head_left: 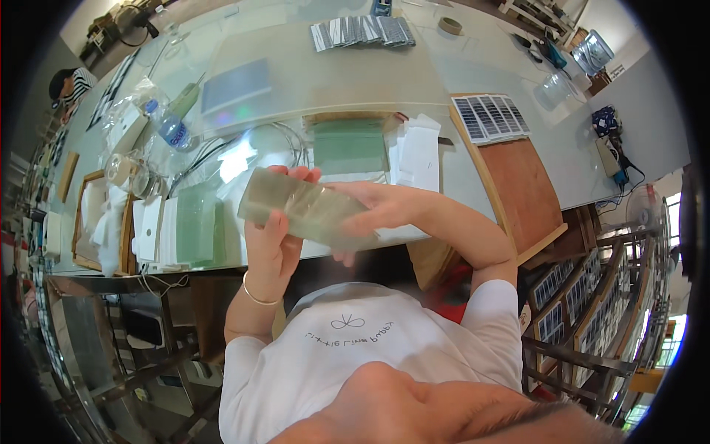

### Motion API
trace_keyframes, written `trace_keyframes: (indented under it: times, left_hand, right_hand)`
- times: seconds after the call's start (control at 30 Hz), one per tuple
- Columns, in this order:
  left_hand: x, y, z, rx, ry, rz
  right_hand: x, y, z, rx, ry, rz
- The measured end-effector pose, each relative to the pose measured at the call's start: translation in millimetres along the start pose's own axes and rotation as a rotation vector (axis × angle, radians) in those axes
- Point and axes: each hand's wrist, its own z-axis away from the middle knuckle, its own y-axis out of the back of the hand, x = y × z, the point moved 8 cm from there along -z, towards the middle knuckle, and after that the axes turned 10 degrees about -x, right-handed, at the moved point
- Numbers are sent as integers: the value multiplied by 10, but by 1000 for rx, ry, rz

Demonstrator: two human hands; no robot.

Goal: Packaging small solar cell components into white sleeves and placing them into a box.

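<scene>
Closest to the camera are the person's white shirt point(384, 355) and the two forearms that rise from it toward the table. Both hands hold one stack of thin glass-like sheets point(303, 209), pale green and half transparent, lifted above the near edge of the table point(444, 96) and tilted a little down to the right. The left hand point(272, 248) is under the stack's left part, with the thumb pressed on the near face and the fingertips showing over the far edge; a thin bracelet point(255, 298) sits on this wrist. The right hand point(384, 207) grips the stack's right end, fingers wrapped over the top.

I judge the stack stiff, rather heavy for its size, smooth and so slippery, and easy to chip at the corners. It is better to support it from below and hold the long edges, not to pinch one corner. Whether the sheets are glass or clear plastic, I cannot say surely, because the picture is blurred there.

On the table behind lie more green sheets point(347, 146), white papers point(418, 152), a plastic bottle point(168, 126) and a wooden board with small dark solar cells point(489, 117).
</scene>
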Motion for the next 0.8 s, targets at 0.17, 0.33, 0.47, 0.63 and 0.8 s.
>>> trace_keyframes:
  times: [0.17, 0.33, 0.47, 0.63, 0.8]
  left_hand:
    - [-150, -35, -255, 240, 89, 240]
    - [12, -49, -381, 239, -104, 163]
    - [61, -150, -402, 244, -192, 158]
    - [69, -288, -384, 188, -298, 61]
    - [57, -343, -298, 117, -502, -261]
  right_hand:
    - [-212, 184, 213, 409, -148, 415]
    - [-793, -77, 493, 766, 364, 1174]
    - [-839, -226, 419, 832, 496, 1434]
    - [-860, -269, 453, 982, 611, 1599]
    - [-777, -141, 517, 990, 550, 1307]
